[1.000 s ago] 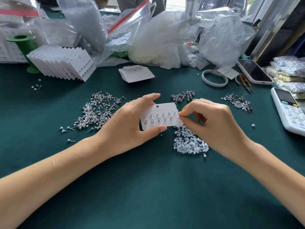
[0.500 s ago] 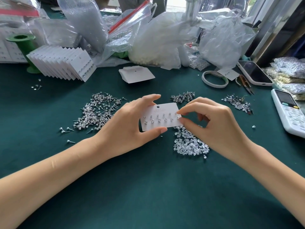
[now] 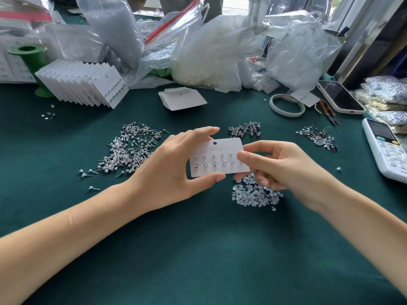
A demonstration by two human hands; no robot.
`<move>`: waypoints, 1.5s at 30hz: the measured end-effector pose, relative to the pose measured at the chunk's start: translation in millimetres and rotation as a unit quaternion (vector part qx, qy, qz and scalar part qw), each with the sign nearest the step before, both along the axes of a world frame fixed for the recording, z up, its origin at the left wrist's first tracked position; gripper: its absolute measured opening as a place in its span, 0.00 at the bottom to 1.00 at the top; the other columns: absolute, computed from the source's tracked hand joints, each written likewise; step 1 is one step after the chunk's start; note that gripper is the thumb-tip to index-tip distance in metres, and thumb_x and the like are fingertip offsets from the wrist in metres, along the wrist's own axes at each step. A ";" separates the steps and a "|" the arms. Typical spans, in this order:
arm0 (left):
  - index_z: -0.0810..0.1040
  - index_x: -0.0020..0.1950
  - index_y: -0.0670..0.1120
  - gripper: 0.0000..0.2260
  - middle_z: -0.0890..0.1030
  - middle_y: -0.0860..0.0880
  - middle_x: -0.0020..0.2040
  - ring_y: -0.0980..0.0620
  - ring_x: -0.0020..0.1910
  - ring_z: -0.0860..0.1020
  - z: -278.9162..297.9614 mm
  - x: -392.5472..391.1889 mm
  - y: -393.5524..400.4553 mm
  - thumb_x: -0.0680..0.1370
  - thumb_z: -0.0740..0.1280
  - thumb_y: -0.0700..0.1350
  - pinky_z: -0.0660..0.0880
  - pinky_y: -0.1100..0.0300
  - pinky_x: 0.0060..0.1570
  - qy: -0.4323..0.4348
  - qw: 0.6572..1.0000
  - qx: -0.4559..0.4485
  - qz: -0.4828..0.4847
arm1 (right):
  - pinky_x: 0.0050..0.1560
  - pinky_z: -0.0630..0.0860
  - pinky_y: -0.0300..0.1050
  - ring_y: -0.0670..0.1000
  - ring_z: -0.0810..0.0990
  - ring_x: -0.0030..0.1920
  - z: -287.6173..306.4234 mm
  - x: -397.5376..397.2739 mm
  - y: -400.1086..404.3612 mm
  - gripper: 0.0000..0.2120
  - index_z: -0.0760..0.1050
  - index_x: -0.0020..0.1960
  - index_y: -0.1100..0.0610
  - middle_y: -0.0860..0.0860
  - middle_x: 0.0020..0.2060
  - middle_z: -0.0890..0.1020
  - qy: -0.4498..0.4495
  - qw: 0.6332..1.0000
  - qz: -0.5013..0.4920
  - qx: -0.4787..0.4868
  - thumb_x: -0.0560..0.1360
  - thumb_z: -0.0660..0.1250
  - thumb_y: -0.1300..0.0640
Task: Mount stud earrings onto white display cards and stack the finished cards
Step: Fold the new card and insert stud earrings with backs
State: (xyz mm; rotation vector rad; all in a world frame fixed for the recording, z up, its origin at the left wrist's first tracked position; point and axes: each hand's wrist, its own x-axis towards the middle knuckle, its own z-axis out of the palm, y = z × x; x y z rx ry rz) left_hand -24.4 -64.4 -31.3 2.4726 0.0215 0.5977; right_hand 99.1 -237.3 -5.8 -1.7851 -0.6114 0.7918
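My left hand (image 3: 174, 170) pinched the display card (image 3: 218, 157) by its edges — right hand (image 3: 284, 166) nipped its right end — above the clear earring backs (image 3: 255, 194) on the bench (image 3: 198, 249).

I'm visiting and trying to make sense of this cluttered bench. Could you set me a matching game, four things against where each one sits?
Things:
1. white card with studs
2. pile of clear earring backs
3. row of finished cards
4. phone

Places:
A. far left, leaning by a green spool
B. held between left hand and right hand
C. far right, beside small scissors
D. on the green cloth under the right hand

Pairs: 1-B, 2-D, 3-A, 4-C
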 end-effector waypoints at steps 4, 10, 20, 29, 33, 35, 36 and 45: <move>0.68 0.69 0.50 0.32 0.75 0.57 0.56 0.60 0.54 0.72 0.4 -0.8 -0.9 0.68 0.71 0.56 0.65 0.69 0.58 -0.004 1.000 0.006 -0.002 | 0.20 0.60 0.30 0.44 0.66 0.21 -0.2 -1.9 0.7 0.18 0.79 0.50 0.53 0.56 0.35 0.86 0.023 1.000 0.013 0.015 0.64 0.73 0.45; 0.68 0.69 0.49 0.32 0.75 0.56 0.57 0.60 0.54 0.72 1.8 -2.0 -2.5 0.68 0.71 0.56 0.66 0.67 0.58 -0.007 1.000 0.012 -0.005 | 0.20 0.62 0.28 0.44 0.65 0.20 -0.7 -4.0 0.8 0.18 0.77 0.49 0.55 0.52 0.29 0.84 0.033 0.998 0.017 0.045 0.63 0.74 0.50; 0.68 0.69 0.48 0.32 0.75 0.56 0.56 0.60 0.54 0.72 0.5 -2.1 -1.6 0.68 0.71 0.57 0.65 0.69 0.58 -0.023 0.999 0.021 -0.010 | 0.20 0.62 0.29 0.44 0.66 0.20 -0.8 -5.9 2.7 0.07 0.77 0.46 0.56 0.49 0.23 0.78 0.034 0.998 -0.001 0.052 0.71 0.73 0.60; 0.58 0.75 0.49 0.40 0.71 0.54 0.66 0.57 0.63 0.70 -3.3 3.4 2.1 0.68 0.71 0.61 0.65 0.61 0.63 -0.046 0.998 -0.013 0.042 | 0.20 0.62 0.31 0.44 0.64 0.20 10.0 2.2 -0.7 0.14 0.75 0.48 0.56 0.57 0.35 0.85 0.021 0.985 -0.056 0.159 0.65 0.73 0.57; 0.78 0.59 0.48 0.16 0.79 0.54 0.50 0.54 0.49 0.78 -7.2 7.8 3.3 0.73 0.71 0.50 0.72 0.50 0.56 -0.025 0.999 0.024 0.039 | 0.21 0.62 0.31 0.44 0.64 0.21 14.3 12.2 -2.5 0.14 0.73 0.47 0.53 0.57 0.37 0.86 0.016 0.972 -0.119 0.203 0.64 0.73 0.55; 0.81 0.52 0.46 0.08 0.81 0.53 0.45 0.53 0.44 0.79 -7.7 10.0 0.9 0.74 0.72 0.44 0.74 0.49 0.51 -0.013 0.999 0.035 0.004 | 0.21 0.63 0.31 0.44 0.64 0.21 13.0 12.6 -1.6 0.15 0.73 0.47 0.54 0.57 0.37 0.86 0.017 0.969 -0.130 0.211 0.64 0.73 0.55; 0.82 0.50 0.46 0.06 0.81 0.53 0.44 0.53 0.43 0.79 -7.6 11.1 -1.0 0.74 0.72 0.42 0.74 0.50 0.50 -0.009 0.999 0.036 -0.010 | 0.21 0.63 0.31 0.44 0.64 0.21 12.3 12.0 -1.0 0.14 0.73 0.47 0.54 0.57 0.37 0.86 0.019 0.968 -0.132 0.212 0.64 0.73 0.56; 0.82 0.42 0.49 0.03 0.79 0.54 0.39 0.58 0.37 0.77 -4.5 20.8 -18.9 0.73 0.72 0.47 0.75 0.59 0.43 0.019 0.999 0.006 -0.040 | 0.22 0.63 0.32 0.44 0.65 0.21 8.3 10.4 -0.5 0.08 0.73 0.48 0.55 0.57 0.37 0.86 0.035 0.968 -0.133 0.211 0.73 0.70 0.63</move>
